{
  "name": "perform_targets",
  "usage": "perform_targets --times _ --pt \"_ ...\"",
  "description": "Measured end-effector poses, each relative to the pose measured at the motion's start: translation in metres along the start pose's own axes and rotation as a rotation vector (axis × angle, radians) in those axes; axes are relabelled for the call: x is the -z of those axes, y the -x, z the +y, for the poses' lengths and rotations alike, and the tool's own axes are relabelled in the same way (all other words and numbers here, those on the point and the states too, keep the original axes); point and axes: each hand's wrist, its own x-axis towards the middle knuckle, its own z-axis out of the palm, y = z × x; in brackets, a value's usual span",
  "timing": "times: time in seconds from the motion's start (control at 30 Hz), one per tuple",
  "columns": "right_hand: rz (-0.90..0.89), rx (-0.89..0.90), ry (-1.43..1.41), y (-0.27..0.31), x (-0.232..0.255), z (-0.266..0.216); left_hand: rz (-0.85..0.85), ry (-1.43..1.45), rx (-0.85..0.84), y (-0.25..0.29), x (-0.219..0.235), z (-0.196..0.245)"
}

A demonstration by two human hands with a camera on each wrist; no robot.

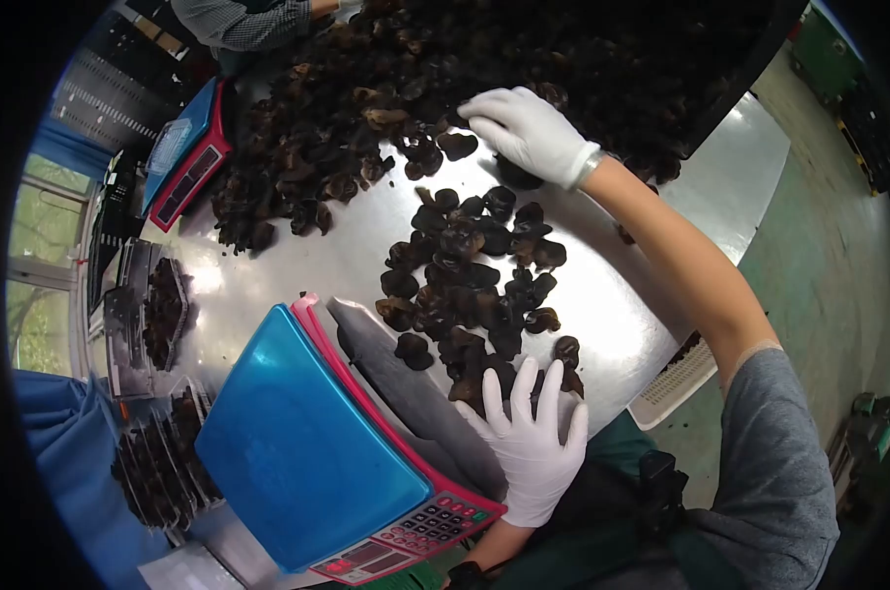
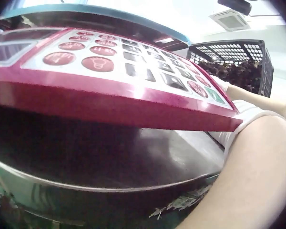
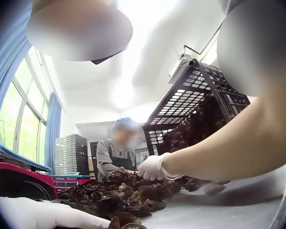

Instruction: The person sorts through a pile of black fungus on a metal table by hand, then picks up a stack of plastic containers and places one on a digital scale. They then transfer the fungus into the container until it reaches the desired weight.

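Both hands wear white gloves. My left hand (image 1: 534, 452) lies with fingers spread against the near end of a small heap of dark, wavy wood ear mushrooms (image 1: 462, 236) on the metal table (image 1: 602, 324). In the left wrist view the scale's keypad hides most of that hand. Farther forward, my right hand (image 1: 534, 133) is at the near edge of a large mushroom pile (image 1: 307, 147), its fingers together and slightly bent. In the right wrist view that hand (image 3: 152, 168) sits low at the pile, its fingertips partly hidden. A dark mushroom (image 1: 516, 174) shows beneath its palm.
A red scale with a blue pan (image 1: 307, 442) stands left of my left hand; another scale (image 1: 184, 152) is farther off. A tipped black crate (image 3: 181, 105) holds more mushrooms. Across the table is another person (image 3: 117, 152). A pale basket (image 1: 673, 388) sits below the table's right edge.
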Motion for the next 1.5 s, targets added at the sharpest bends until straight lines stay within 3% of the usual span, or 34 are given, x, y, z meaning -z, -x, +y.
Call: perform_targets --times 0.03,0.07,0.1,0.23,0.37,0.47,0.5,0.57,0.63,0.77,0.83,0.9,0.93,0.97,1.03,1.1,1.17,1.27,1.3,1.37,1.43,1.5 --pt "-0.026 0.032 0.098 0.008 -0.001 0.001 -0.001 0.003 -0.001 0.000 0.000 -0.001" --pt "0.027 0.230 0.198 0.025 -0.022 0.014 -0.003 0.009 0.003 0.000 -0.001 0.000" --pt "-0.186 0.173 0.273 0.041 -0.016 -0.012 -0.002 0.009 0.003 0.000 0.000 0.000" --pt "-0.323 0.181 -0.059 0.118 -0.010 -0.090 0.009 0.018 -0.003 0.001 -0.003 -0.002" --pt "-0.452 0.329 -0.160 0.152 0.011 -0.118 0.091 0.050 -0.004 0.001 -0.006 -0.004" --pt "-0.354 0.311 -0.346 0.140 0.015 -0.102 0.046 -0.008 -0.037 0.001 -0.002 -0.003" --pt "-0.288 0.228 -0.416 0.118 0.022 -0.104 0.051 -0.002 -0.038 0.000 -0.001 -0.002" --pt "-0.173 -0.173 -0.356 0.091 0.016 -0.099 0.065 0.004 -0.033 -0.001 0.001 -0.001" --pt "0.073 0.023 -0.254 0.067 -0.020 -0.067 0.023 0.023 0.001 0.000 0.001 -0.001" --pt "-0.113 0.059 0.129 0.039 -0.050 -0.053 0.021 0.010 0.007 0.001 0.000 -0.001" --pt "-0.111 0.113 0.141 0.033 -0.047 -0.052 0.015 0.016 0.009 0.001 -0.001 -0.001" --pt "-0.032 -0.022 -0.228 0.023 -0.036 -0.048 0.020 0.025 0.011 -0.001 0.000 -0.001" --pt "-0.075 -0.343 -0.479 0.016 -0.022 -0.057 0.021 0.028 0.008 -0.001 0.000 -0.001" --pt "0.050 -0.211 -0.362 0.009 -0.025 -0.039 0.019 0.031 0.006 0.001 0.000 -0.001" --pt "0.015 -0.238 -0.265 -0.010 -0.022 -0.030 0.007 0.037 0.009 0.001 0.001 0.000" --pt "-0.252 -0.431 -0.179 -0.021 -0.024 -0.044 0.010 0.037 0.002 -0.002 0.001 0.000" --pt "-0.126 -0.187 0.165 -0.018 -0.054 -0.045 0.014 0.030 0.003 0.000 0.001 0.000" --pt "-0.169 -0.104 -0.135 -0.023 -0.069 -0.046 0.029 0.018 -0.006 0.000 0.000 -0.001" --pt "-0.072 0.063 -0.231 -0.019 -0.069 -0.044 0.024 0.026 -0.007 0.001 0.000 -0.001" --pt "-0.045 -0.053 -0.352 -0.001 -0.033 -0.069 0.023 0.044 -0.007 0.001 0.000 -0.002" --pt "0.100 -0.126 -0.504 0.036 0.015 -0.088 0.019 0.060 -0.009 0.002 0.000 -0.003" --pt "0.400 -0.012 -0.068 0.090 0.062 -0.098 0.019 0.075 -0.012 0.001 0.001 -0.003"
